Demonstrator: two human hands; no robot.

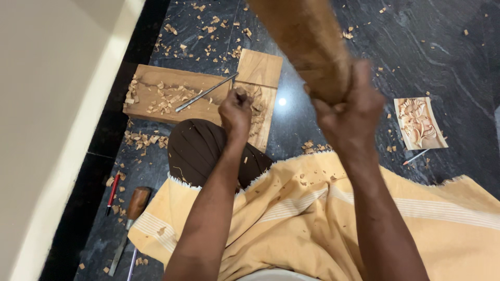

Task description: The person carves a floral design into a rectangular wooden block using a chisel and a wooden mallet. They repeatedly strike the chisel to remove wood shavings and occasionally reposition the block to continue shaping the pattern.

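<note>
My right hand (350, 106), centre right of frame, is closed around the handle of a wooden mallet (304, 39); the mallet head is raised toward the top centre, blurred. My left hand (235, 112), at centre, is clenched on something small set against the narrow plank (259, 86); what it grips is mostly hidden by the fingers, so I cannot tell the tool. The plank lies upright in the frame, just right of a wider board (156, 96) at upper left, the two touching. A metal rod (205, 92) lies slanted across the board, among wood chips (166, 99). More chips are scattered over the dark floor (432, 47). Below my left hand sits a dark brown rounded form (200, 148), partly under the yellow cloth (312, 218) that fills the lower frame. At right, a small carved panel (419, 124) rests on the floor, a thin pencil (415, 157) just below it. At lower left lie a wooden-handled chisel (130, 221) and a red pen (113, 192).
</note>
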